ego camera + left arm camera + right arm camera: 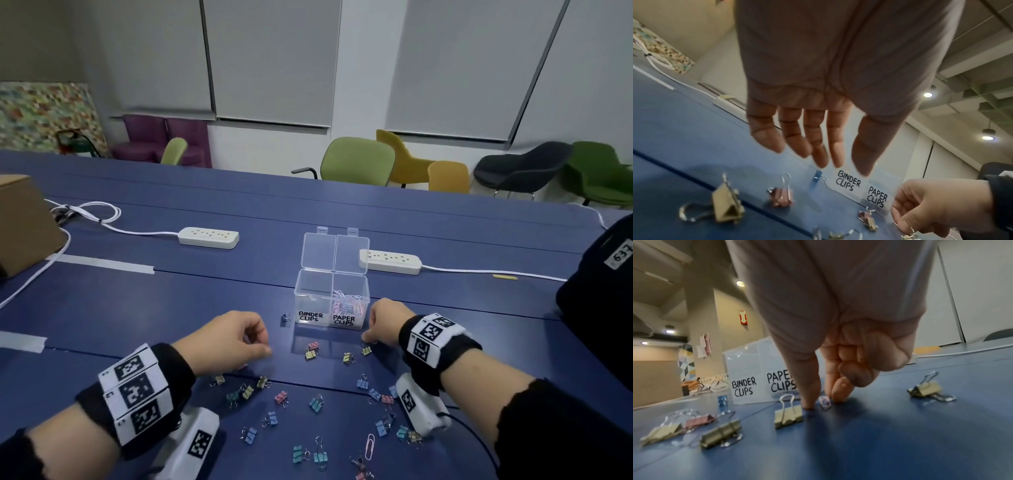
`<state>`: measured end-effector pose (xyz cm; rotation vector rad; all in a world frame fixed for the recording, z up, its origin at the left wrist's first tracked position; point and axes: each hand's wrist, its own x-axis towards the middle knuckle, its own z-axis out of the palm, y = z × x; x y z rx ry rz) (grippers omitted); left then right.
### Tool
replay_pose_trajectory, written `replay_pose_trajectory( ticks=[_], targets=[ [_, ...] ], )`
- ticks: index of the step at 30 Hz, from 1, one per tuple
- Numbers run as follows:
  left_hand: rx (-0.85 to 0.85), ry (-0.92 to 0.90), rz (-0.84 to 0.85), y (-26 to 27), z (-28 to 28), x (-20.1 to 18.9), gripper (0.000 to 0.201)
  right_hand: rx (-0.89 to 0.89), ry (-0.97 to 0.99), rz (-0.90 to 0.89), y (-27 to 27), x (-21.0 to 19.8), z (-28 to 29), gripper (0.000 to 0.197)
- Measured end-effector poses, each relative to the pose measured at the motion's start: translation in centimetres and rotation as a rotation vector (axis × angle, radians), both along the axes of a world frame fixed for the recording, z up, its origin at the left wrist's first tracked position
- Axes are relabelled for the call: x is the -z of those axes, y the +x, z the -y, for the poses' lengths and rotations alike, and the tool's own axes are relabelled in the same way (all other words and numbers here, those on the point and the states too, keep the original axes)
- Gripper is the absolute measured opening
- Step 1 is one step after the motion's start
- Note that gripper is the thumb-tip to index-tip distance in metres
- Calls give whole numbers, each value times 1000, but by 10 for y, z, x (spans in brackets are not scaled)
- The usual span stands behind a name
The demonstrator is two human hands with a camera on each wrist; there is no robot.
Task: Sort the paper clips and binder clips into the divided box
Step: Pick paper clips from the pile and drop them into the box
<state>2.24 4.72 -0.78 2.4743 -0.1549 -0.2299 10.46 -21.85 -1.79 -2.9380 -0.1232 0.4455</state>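
Clear, hard plastic divided box (331, 301) standing on a smooth matte blue table (171, 308), twin hinged lids tipped back and open; square compartments, the left one labelled BINDER CLIPS and looking empty, the right one labelled PAPER CLIPS and holding a tangle of thin pink and pale wire paper clips (346, 303). Just in front of the box, right hand (383, 322) lowered to the tabletop, thumb and forefinger tips set either side of a small pink looped paper clip (824, 400) in a closing pinch, remaining fingers curled into the palm; whether the clip is actually gripped or only bracketed, hard to tell. Yellow binder clip (788, 416) beside the thumb, folded sheet-metal body with silver wire handles upright. Left hand (229, 337) hovering above the table left of the box, fingers relaxed, slightly bent, close together, holding nothing. Small blue binder clip (285, 319) alone beside the box's left wall. Scattered pastel binder clips (281, 399) in pink, yellow, blue and teal across the near table, and one long pink paper clip (369, 446) lying flat among them. Two white, rounded plastic power strips (209, 237) with cords farther back
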Motion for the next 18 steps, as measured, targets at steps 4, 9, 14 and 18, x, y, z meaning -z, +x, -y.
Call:
replay_pose_trajectory(
  ticks=[4, 9, 14, 18],
  targets=[
    [48, 304, -128, -11, -13, -2, 47, -42, -103, -12, 0, 3, -8, 16],
    [81, 464, -267, -20, -22, 0, 69, -56, -169, -30, -6, 5, -6, 37],
    [94, 394, -266, -17, -22, 2, 53, 40, -107, 6, -10, -13, 6, 25],
    [128, 433, -232, -15, -16, 4, 44, 198, 321, 269, 5, -34, 12, 36]
  ],
)
